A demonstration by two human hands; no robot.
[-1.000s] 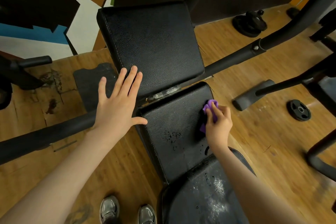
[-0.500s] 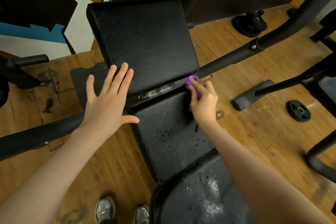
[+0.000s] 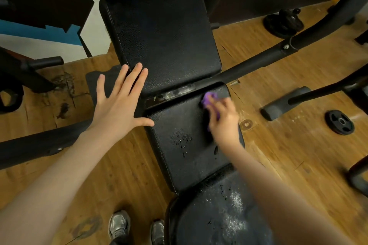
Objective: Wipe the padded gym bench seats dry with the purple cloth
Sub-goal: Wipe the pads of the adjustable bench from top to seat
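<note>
Worn wooden plank floor (image 3: 278,155), small weight plate (image 3: 339,122) lying flat, blue-white wall panel (image 3: 39,43) far left

Both forearms (image 3: 59,181) are bare with no sleeves showing, and the feet wear grey lace-up trainers (image 3: 119,226)

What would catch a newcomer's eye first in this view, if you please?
The purple cloth, held in the right hand at the far right corner of the middle pad, stands out against the black padding. Water droplets dot that pad's centre, with more wet speckle on the near pad. The left hand spreads flat at the near left corner of the far pad.
</note>
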